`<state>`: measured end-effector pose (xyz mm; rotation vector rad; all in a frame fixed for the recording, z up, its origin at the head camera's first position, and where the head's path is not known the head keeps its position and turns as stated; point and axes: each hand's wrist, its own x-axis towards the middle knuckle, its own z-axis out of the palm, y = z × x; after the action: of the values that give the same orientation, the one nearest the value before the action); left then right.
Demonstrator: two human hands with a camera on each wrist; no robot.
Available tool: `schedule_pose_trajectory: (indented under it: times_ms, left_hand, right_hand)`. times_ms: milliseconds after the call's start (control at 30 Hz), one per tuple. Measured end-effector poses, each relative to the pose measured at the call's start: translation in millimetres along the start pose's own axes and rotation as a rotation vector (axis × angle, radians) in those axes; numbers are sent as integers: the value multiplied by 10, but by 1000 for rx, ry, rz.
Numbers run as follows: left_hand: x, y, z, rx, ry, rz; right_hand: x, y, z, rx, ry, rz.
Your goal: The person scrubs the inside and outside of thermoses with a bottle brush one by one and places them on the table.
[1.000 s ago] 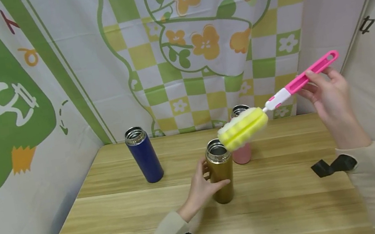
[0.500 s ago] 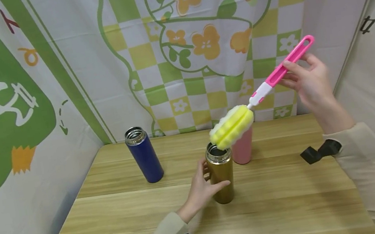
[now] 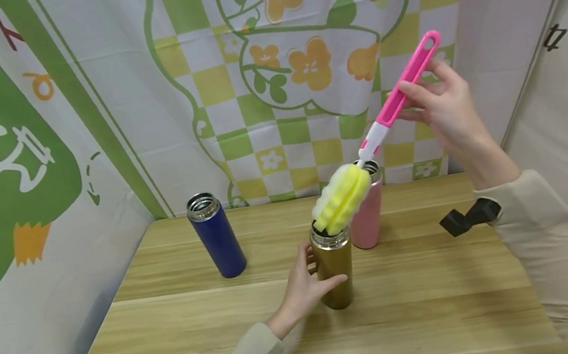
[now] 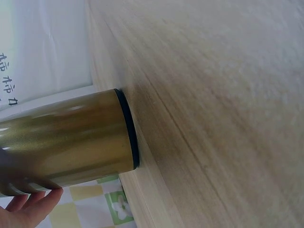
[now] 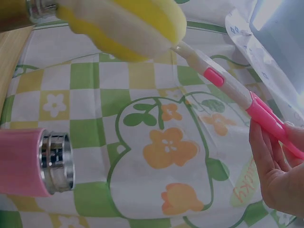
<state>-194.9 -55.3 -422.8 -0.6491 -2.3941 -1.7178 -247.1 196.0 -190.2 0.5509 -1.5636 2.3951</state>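
Observation:
A gold bottle point(image 3: 335, 276) stands upright and lidless on the wooden table. My left hand point(image 3: 305, 284) grips its side, thumb across the front and fingers behind; the left wrist view shows the bottle's dark base point(image 4: 127, 128) on the tabletop. My right hand point(image 3: 447, 107) pinches the pink handle of a bottle brush point(image 3: 386, 106), held slanting down to the left. The brush's yellow and white sponge head point(image 3: 342, 199) has its tip right at the gold bottle's mouth. In the right wrist view the sponge point(image 5: 128, 28) overlaps the bottle's metal rim.
A lidless pink bottle point(image 3: 367, 216) stands just behind and right of the gold one. Farther left is a lidless blue bottle point(image 3: 218, 239). A patterned cloth point(image 3: 226, 87) hangs behind the table point(image 3: 176, 340).
My right hand has moved left with the brush and tipped it steeper, bringing the sponge tip down to the gold bottle's mouth. My left hand keeps its grip.

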Motion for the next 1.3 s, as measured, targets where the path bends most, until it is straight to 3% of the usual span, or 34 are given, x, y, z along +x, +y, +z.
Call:
schedule_pose_trajectory:
  times_ms: [67, 267, 533, 667, 1000, 1300]
  left_hand:
    - [14, -95, 15, 7, 1, 3]
    - [21, -76, 10, 7, 2, -15]
    - [-30, 232, -38, -5, -4, -15]
    - [-36, 288, -44, -6, -8, -14]
    - [-20, 275, -37, -10, -14, -8]
    - [-29, 259, -35, -12, -12, -5]
  right_hand:
    - [10, -11, 52, -31, -21, -16]
    - [34, -6, 154, -98, -94, -75]
    - [59, 36, 272, -235, -205, -134]
    - [71, 66, 327, -268, -239, -131]
    - [56, 141, 431, -351, -299, -134]
    - [23, 236, 557, -425, -374, -196]
